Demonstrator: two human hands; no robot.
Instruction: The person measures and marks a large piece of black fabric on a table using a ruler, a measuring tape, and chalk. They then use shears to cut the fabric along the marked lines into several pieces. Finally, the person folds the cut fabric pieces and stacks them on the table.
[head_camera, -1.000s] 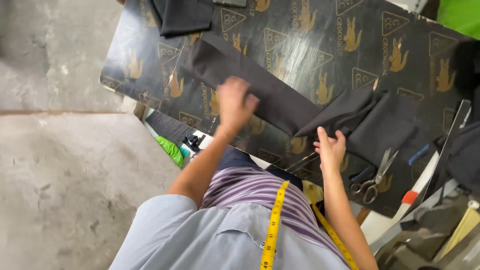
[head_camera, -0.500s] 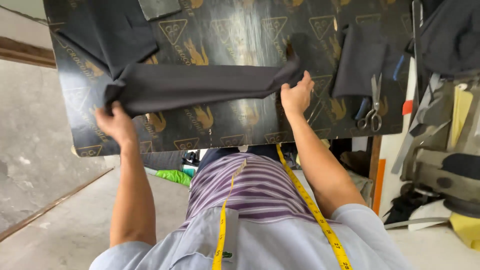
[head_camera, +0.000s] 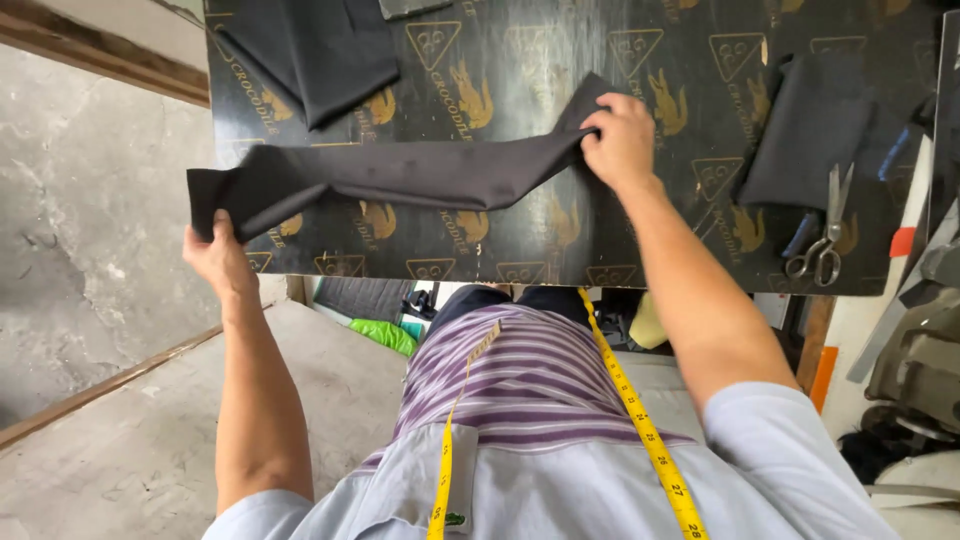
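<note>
Dark fabric strip (head_camera: 420, 175) is lying stretched across the patterned black board (head_camera: 640, 240). I am seeing the left hand (head_camera: 218, 258) pinching its nine o'clock end, the right hand (head_camera: 620, 140) clenching its three o'clock end. Scissors (head_camera: 825, 230) are resting farther toward three o'clock.

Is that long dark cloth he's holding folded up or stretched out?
Stretched out: the long dark cloth spans lengthwise between left hand and right hand.

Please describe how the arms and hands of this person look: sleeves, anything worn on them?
Both forearms are bare. The left hand and right hand show no gloves, and no ring or watch is visible. Short light grey-blue sleeves cover the upper arms.
</note>
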